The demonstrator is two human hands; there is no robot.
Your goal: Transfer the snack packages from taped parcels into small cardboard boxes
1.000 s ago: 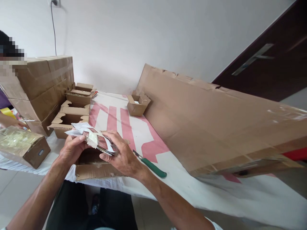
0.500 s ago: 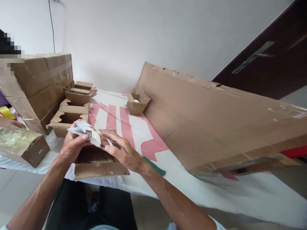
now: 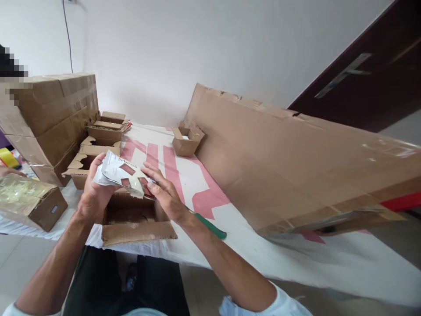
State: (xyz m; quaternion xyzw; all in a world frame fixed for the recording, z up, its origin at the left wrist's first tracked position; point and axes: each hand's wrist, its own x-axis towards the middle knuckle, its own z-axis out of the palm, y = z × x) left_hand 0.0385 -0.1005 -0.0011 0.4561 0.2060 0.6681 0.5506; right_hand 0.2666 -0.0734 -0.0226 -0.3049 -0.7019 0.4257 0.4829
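Note:
My left hand (image 3: 94,195) is closed round the left side of a small stack of white packets (image 3: 113,169), thumb underneath. The top packet has dark printing and small windows showing a reddish-brown content. My right hand (image 3: 169,197) holds the stack's right edge between thumb and fingers. Both hands are above an open cardboard box (image 3: 140,233) at the table's front edge. Its inside shows in part below the packets. A green curved handle (image 3: 210,226) lies right of the box, partly behind my right forearm.
Open boxes (image 3: 100,149) line up at the left beside stacked closed cartons (image 3: 59,105). A taped box (image 3: 39,202) sits front left, near another person's hand (image 3: 11,171). A small open box (image 3: 186,147) stands at the back, against a large leaning cardboard sheet (image 3: 279,162).
The packets have been raised and tilted, so the printed face and windows now show more clearly. Both hands moved up slightly with them, and more of the box's inside is visible.

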